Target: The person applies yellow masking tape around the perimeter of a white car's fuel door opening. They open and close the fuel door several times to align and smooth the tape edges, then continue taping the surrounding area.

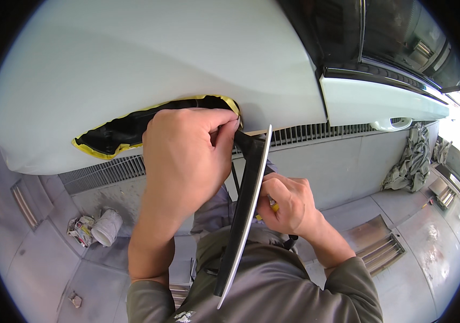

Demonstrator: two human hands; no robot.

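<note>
A pale car body panel fills the upper left. In it lies a long opening with black inside and yellow masking tape round its rim. At the opening's right end, my left hand pinches the tape's edge between thumb and forefinger. A narrow flap, black on one side with a pale edge, juts toward me beside that hand; it seems joined there by a black piece. Behind the flap, my right hand is closed round something with a bit of yellow showing, mostly hidden.
The car door with its handle and dark window lies right. Below the car runs a slatted vent. A white bucket, crumpled grey sheeting and a floor grate are on the floor.
</note>
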